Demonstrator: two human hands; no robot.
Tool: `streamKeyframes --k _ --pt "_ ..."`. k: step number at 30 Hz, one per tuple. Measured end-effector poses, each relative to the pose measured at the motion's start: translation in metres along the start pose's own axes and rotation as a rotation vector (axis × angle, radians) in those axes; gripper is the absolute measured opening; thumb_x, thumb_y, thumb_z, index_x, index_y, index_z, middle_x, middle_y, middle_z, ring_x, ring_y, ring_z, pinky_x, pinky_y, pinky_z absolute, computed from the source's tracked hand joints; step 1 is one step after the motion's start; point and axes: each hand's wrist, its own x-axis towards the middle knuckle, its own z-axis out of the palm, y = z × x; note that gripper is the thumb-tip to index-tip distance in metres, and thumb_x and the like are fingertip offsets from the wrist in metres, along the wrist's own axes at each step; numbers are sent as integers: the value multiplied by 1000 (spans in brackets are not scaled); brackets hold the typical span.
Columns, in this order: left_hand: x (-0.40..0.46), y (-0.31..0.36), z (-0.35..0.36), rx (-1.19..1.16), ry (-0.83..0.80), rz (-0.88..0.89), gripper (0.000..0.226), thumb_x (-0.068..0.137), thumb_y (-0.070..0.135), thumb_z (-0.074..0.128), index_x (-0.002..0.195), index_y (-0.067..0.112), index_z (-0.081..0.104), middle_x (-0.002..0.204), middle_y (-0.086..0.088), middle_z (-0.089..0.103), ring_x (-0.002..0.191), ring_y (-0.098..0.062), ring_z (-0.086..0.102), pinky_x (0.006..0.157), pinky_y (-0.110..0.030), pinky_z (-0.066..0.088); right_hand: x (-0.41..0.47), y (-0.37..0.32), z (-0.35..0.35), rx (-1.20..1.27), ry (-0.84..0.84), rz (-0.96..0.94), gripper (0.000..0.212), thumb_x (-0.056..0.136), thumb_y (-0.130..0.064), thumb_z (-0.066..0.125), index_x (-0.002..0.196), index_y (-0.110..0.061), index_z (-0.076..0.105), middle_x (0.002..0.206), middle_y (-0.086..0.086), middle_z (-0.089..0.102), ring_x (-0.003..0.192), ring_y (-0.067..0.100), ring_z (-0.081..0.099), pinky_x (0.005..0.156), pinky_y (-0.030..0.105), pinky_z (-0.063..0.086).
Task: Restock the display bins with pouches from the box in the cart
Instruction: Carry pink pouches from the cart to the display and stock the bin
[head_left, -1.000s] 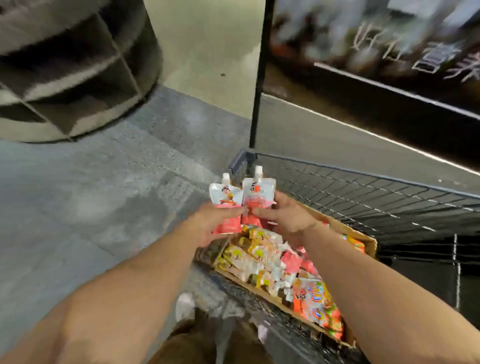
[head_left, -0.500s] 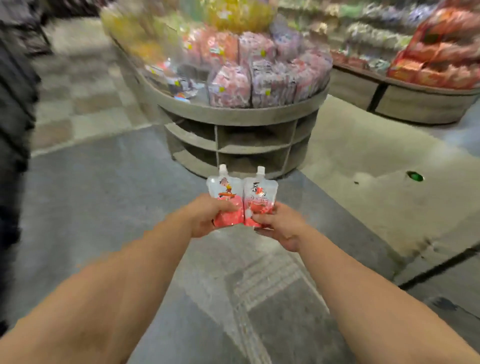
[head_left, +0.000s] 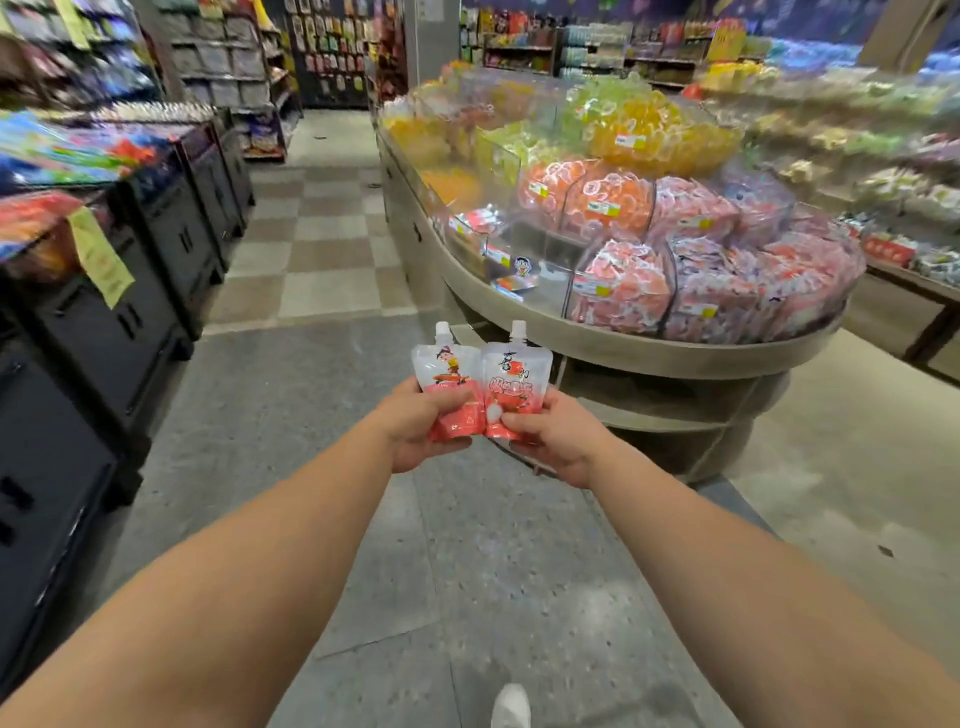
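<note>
Two pouches (head_left: 480, 387) are being held upright, side by side, short of the bins (head_left: 675, 280): one pinched by the left hand (head_left: 415, 426), one by the right hand (head_left: 553, 434). Being gripped only at their bases, they could likely slip or tip.

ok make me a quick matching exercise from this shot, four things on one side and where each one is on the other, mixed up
Things:
1. left pouch
2. right pouch
3. round display stand
4. black crates

Places:
A. ahead and to the right, bins piled with pink and orange packets
B. gripped by the right hand
C. along the left side of the aisle
D. gripped by the left hand

Pairs: 1-D, 2-B, 3-A, 4-C
</note>
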Motion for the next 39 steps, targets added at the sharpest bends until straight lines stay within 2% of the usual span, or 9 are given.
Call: streamKeyframes --k 5,8,12,16,20,22,29,34,39 --pt "107 50 -13 14 72 6 21 85 0 68 101 14 61 92 -6 71 81 -20 68 77 -37 57 125 -48 -8 -31 -62 20 29 86 -7 67 114 -15 61 101 3 69 89 16 64 75 31 52" --pt "168 95 -17 -20 84 41 21 85 -1 68 102 11 64 91 -7 72 77 -18 69 70 -33 59 198 -92 -13 -47 -93 -17 25 87 -12 67 111 -19 63 101 2 70 89 17 64 73 31 51" --pt "238 135 -40 -32 109 78 29 84 0 68 109 12 62 100 -8 72 83 -19 69 73 -34 57 277 -128 -5 -95 -120 -32 19 88 -14 66 106 -19 62 98 3 70 89 18 64 75 32 54" --pt "313 159 -74 -40 100 101 34 84 2 70 115 12 60 102 -7 72 85 -19 70 73 -34 57 360 -142 8 -85 -146 -29 22 88 -11 66 109 -18 64 104 5 70 92 20 65 90 42 54" --pt "396 180 -118 -40 87 91 35 84 3 70 117 11 61 100 -6 73 84 -18 70 73 -34 55 454 -151 33 -59 -125 -15 26 90 -8 63 114 -16 61 94 0 70 76 11 65 70 28 55" --pt "438 197 -148 -18 76 77 36 84 4 70 119 10 61 103 -7 72 87 -19 69 72 -32 55 502 -159 52 -41 -121 4 27 90 -7 62 116 -15 60 94 1 70 75 11 65 67 27 53" --pt "583 285 -236 31 27 47 32 85 4 68 115 10 64 104 -6 73 90 -18 68 72 -29 55 660 -209 109 34 -67 8 23 89 -5 63 111 -14 63 112 11 70 102 26 66 96 43 52" --pt "678 315 -241 65 -46 -11 25 84 4 69 108 11 65 89 -4 74 75 -15 69 66 -27 56 744 -227 98 77 35 34 20 90 -7 62 107 -18 62 115 8 69 101 23 66 77 32 54" --pt "781 338 -236 57 -104 -37 21 86 6 68 106 12 65 87 -4 73 74 -14 67 71 -28 54 841 -245 69 89 78 37 26 90 -9 63 115 -17 61 115 6 69 107 23 65 78 31 53"
